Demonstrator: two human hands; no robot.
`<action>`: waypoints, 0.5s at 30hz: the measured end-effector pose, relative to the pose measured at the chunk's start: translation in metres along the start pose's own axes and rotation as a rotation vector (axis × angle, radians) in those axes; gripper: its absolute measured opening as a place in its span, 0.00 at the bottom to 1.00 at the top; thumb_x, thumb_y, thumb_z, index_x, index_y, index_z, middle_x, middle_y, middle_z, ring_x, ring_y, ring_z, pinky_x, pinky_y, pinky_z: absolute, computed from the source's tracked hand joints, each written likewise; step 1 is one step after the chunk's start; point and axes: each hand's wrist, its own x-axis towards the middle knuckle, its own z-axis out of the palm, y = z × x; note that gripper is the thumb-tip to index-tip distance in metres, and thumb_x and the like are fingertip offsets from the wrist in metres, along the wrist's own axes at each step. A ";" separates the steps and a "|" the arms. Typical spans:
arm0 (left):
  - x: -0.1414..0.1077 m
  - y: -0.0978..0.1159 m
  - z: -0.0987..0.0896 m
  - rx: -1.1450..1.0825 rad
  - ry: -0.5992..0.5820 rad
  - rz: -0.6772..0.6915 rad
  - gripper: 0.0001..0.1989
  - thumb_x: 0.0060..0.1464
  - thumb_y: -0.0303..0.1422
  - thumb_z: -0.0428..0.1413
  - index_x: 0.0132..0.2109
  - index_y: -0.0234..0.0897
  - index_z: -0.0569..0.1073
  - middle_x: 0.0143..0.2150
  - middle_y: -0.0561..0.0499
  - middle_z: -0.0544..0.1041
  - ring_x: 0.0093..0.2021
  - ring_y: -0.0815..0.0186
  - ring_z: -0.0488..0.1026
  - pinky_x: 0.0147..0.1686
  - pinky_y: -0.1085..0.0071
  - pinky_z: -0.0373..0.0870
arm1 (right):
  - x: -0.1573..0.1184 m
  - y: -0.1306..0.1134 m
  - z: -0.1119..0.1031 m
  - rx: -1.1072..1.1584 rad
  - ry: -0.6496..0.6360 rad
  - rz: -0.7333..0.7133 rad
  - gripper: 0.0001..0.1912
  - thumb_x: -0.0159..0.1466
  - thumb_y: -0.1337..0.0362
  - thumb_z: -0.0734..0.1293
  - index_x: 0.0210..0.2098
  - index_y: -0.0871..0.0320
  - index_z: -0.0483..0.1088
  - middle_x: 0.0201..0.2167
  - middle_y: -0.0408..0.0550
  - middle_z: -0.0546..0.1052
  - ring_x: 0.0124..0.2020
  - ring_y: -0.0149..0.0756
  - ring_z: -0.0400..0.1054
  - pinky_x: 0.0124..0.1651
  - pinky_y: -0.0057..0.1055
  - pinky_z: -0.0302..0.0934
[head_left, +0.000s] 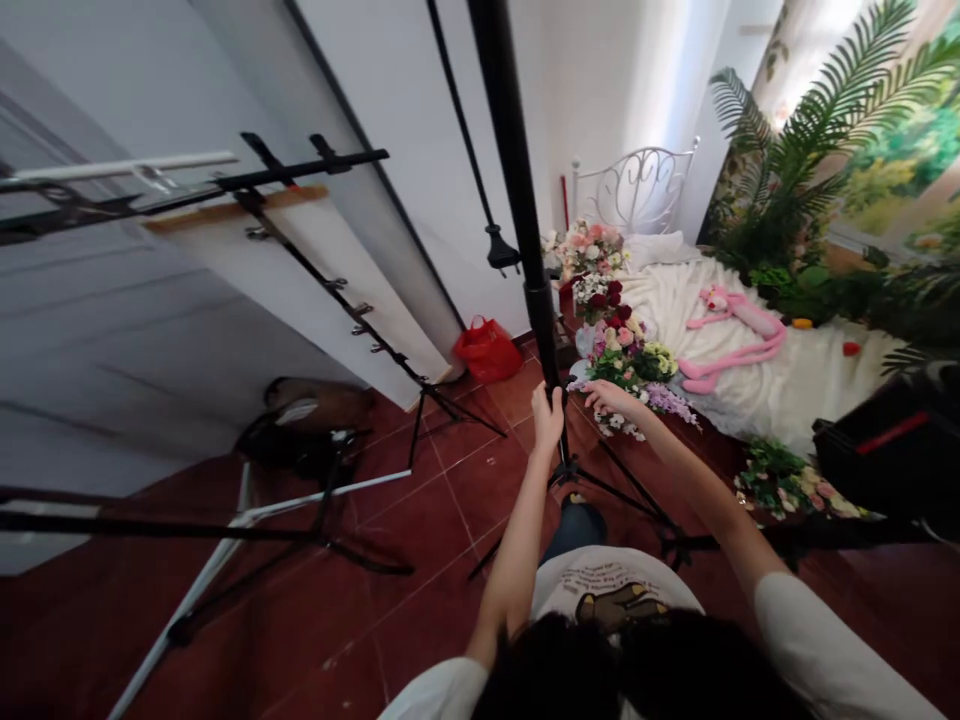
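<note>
- Head view: you are standing over a red-tiled floor (480, 490), and the black tripod stand (517, 150) is rising directly before you, its legs spreading near your feet.
- Your left hand (548, 418) is wrapping the stand's upright, fingers closing around it below the telescoping joint (537, 292).
- Your right hand (613, 399) is hovering just beside the pole, fingers loosely bent and parted, carrying nothing visible.
- A two-pin power plug (502, 252) is dangling on its cord beside the upright.
- To the right, artificial flowers (611, 335) are lining the bed, where a pink plush panther (754, 325) is lying on white fleece (660, 290); to the left, a clamp-hung white backdrop (360, 290) is standing near a red bag (487, 350).
- By all appearances, you are steadying the stand; the next move is probably calling for a firm left grip while the right is working the pole, minding the loose cord.
</note>
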 end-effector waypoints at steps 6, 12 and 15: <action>0.005 -0.013 0.011 -0.128 -0.074 -0.037 0.22 0.61 0.51 0.42 0.49 0.39 0.64 0.45 0.44 0.72 0.47 0.62 0.70 0.52 0.63 0.65 | 0.067 -0.065 -0.010 -0.349 -0.427 0.219 0.13 0.60 0.57 0.70 0.28 0.62 0.71 0.21 0.43 0.73 0.19 0.24 0.62 0.21 0.21 0.58; 0.003 -0.017 0.015 -0.134 -0.011 -0.043 0.21 0.61 0.50 0.43 0.49 0.39 0.65 0.45 0.44 0.72 0.49 0.61 0.70 0.53 0.61 0.65 | 0.096 -0.086 -0.018 -0.411 -0.684 0.415 0.16 0.49 0.63 0.77 0.32 0.64 0.72 0.25 0.43 0.75 0.25 0.25 0.68 0.31 0.20 0.64; 0.002 -0.018 0.017 -0.131 0.020 -0.045 0.20 0.61 0.48 0.43 0.49 0.39 0.65 0.47 0.43 0.72 0.50 0.61 0.70 0.53 0.61 0.65 | 0.103 -0.094 -0.013 -0.502 -0.717 0.351 0.21 0.43 0.65 0.78 0.33 0.63 0.70 0.25 0.40 0.75 0.26 0.25 0.68 0.32 0.21 0.63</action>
